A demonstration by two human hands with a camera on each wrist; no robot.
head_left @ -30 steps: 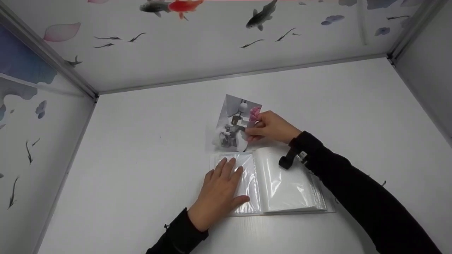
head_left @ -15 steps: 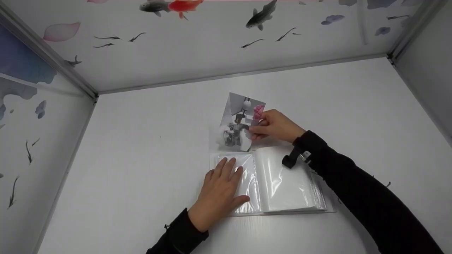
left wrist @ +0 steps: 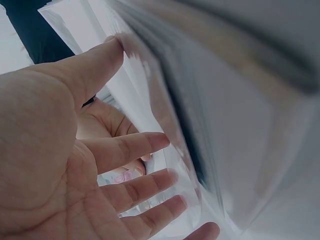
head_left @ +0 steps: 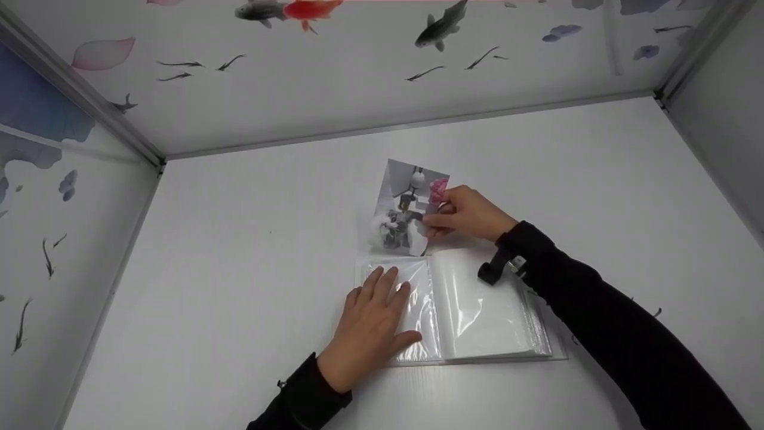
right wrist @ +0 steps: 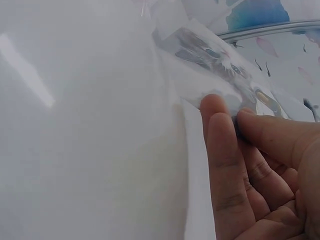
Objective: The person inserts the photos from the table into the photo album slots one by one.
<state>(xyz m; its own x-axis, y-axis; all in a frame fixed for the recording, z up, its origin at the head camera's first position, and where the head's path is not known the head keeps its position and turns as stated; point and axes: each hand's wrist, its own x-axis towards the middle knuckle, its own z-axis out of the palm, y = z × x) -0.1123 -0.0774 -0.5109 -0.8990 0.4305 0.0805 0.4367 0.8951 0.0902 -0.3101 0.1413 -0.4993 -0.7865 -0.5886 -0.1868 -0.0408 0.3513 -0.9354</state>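
Observation:
A photo album [head_left: 477, 310] lies spread wide with glossy plastic sleeves. My left hand [head_left: 370, 328] rests on its left page, fingers spread; in the left wrist view those fingertips [left wrist: 160, 141] touch the plastic. Just beyond the album's top edge, my right hand [head_left: 468, 214] pinches the right edge of a photo [head_left: 397, 206] between thumb and fingers. The photo is mostly grey, with a pink flower-like patch [head_left: 437, 189] near the thumb. Its lower end is close to the top of the left page; whether it enters the sleeve cannot be told.
The white table [head_left: 250, 269] spreads around the album. A back wall [head_left: 358, 71] with painted fish and a left wall [head_left: 54, 239] border it, and a plain wall [head_left: 728, 119] rises on the right. A black wrist mount [head_left: 490, 272] hangs over the right page.
The right hand and the photo have shifted slightly to the right since a second ago, then hardly moved. My left hand has stayed in place on the page.

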